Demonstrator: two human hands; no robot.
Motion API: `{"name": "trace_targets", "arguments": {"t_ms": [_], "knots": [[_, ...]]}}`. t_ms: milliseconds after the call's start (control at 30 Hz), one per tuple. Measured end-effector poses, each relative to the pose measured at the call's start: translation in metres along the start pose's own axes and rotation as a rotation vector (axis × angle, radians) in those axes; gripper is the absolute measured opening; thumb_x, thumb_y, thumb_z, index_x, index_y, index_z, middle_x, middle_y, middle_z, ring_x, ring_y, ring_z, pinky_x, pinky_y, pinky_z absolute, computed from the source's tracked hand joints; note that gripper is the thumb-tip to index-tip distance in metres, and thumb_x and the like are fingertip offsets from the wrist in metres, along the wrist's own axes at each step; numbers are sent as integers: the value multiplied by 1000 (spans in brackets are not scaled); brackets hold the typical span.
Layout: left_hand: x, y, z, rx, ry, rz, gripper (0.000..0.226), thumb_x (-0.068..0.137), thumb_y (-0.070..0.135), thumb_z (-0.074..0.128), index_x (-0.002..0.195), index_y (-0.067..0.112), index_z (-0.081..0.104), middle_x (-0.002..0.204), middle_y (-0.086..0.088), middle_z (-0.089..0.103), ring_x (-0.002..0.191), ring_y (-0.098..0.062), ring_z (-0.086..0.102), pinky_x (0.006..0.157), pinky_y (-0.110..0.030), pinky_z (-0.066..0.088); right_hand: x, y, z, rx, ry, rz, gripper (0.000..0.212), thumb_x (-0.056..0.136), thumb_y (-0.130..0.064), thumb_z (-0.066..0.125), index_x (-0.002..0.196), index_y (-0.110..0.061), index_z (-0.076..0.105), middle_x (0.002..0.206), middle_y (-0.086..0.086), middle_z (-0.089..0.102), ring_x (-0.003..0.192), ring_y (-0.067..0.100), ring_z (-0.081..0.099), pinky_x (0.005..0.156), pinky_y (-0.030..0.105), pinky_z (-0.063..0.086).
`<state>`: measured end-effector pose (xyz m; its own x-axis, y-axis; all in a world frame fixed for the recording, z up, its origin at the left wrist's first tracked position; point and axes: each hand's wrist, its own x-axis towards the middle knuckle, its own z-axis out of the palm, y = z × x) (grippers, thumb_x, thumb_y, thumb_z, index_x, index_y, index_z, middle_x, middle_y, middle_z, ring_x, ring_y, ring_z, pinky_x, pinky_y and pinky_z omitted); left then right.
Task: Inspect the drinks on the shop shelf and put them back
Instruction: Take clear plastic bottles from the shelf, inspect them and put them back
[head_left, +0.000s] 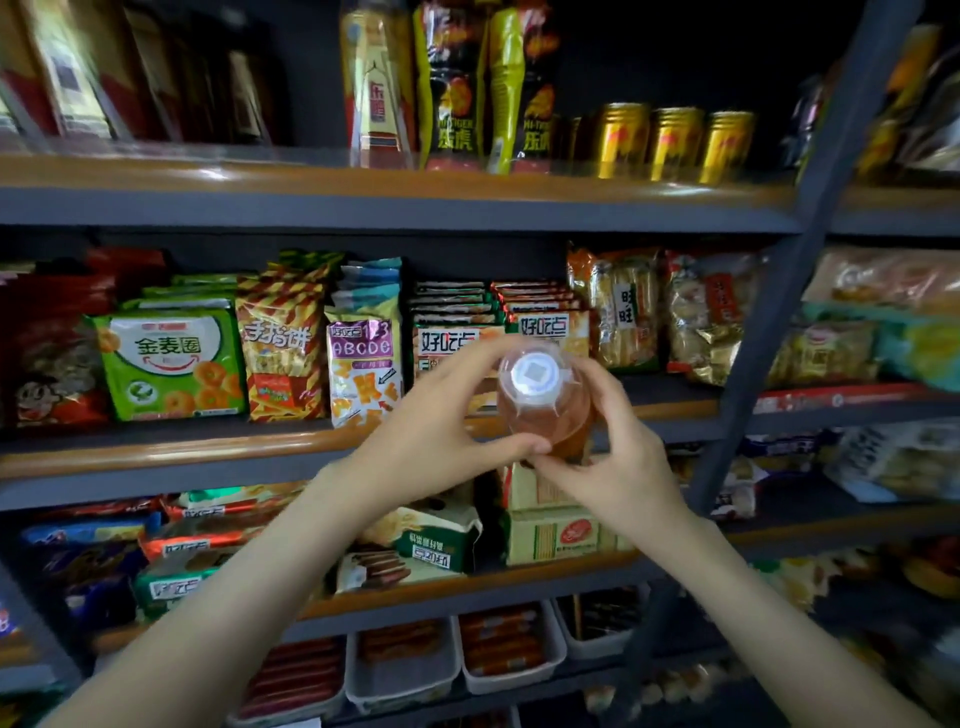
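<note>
while both hands are up in front of the shelving, the drink bottle (545, 415) hangs between them in the air, out in front of the middle shelf lip (208, 447) and touching no board. its white cap (532, 371) points back at the person, amber liquid showing below. left hand (441, 421) wraps the bottle's left side, fingers curled over the top near the cap; right hand (623, 462) grips the right side, and the two thumb tips touch underneath.

room to move: open air on the person's side of the shelf fronts. the top shelf edge (363, 179) runs across well above the hands, w/ a dark gap just left of a tall clear bottle (376, 88) (further left it's blurred boxes, can't read them). right of that stand two black-and-yellow bottles (452, 88), then a row of gold cans (675, 140). a slanted grey upright (779, 291) cuts down near the right hand's outer side.

directly behind the drink are biscuit boxes (457, 332), stacked tight, cracker bags (623, 306) to their right, a green snack bag (171, 364) and other packs to the left, so that level is packed edge to edge. under the wrists, more boxes (556, 535); white trays (511, 649) of red sausages at the bottom.
</note>
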<state>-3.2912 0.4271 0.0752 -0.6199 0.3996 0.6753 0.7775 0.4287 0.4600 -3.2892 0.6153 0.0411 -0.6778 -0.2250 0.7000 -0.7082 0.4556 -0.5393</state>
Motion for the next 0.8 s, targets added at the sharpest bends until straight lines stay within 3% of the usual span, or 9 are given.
{"name": "trace_targets", "arguments": {"t_ms": [67,167,367,500,600,800], "knots": [[24,6,7,-37,-7,61,65,76,42,73,132,41,40,131,26,49,123,5,49,100,-15,42,7,3,-20,45,75,-7,70,72,-49,72,127,-55,31,126,-35,44,115,-17,49,88,2,41],[64,11,26,2,40,157,62,83,42,67,138,24,43,134,9,54,123,-2,52,103,-24,43,18,8,-61,91,216,11,76,68,-40,76,129,-49,33,130,-24,49,118,-9,52,89,8,46],[141,28,85,215,367,227,49,94,42,49,135,16,46,126,11,51,122,-5,47,102,-9,31,46,36,-164,154,677,-77,77,67,-33,83,128,-39,37,128,-16,52,117,-6,53,94,12,45],[196,47,140,353,473,252,50,94,38,46,136,11,46,129,-3,54,123,-11,44,104,-5,21,70,74,-240,132,900,-191,78,79,-32,77,140,-17,31,136,6,49,122,12,54,96,20,46],[244,56,183,452,559,264,48,94,31,52,137,10,48,132,-8,54,124,-18,46,105,-21,30,96,104,-296,176,936,-235,77,87,-23,69,146,-8,23,141,13,43,123,19,53,96,22,48],[326,53,244,694,628,246,53,87,20,64,135,5,50,135,-21,51,126,-36,46,104,-53,41,154,165,-366,224,915,-233,72,87,-15,71,141,-22,24,140,-1,41,123,5,50,98,20,46]]}}
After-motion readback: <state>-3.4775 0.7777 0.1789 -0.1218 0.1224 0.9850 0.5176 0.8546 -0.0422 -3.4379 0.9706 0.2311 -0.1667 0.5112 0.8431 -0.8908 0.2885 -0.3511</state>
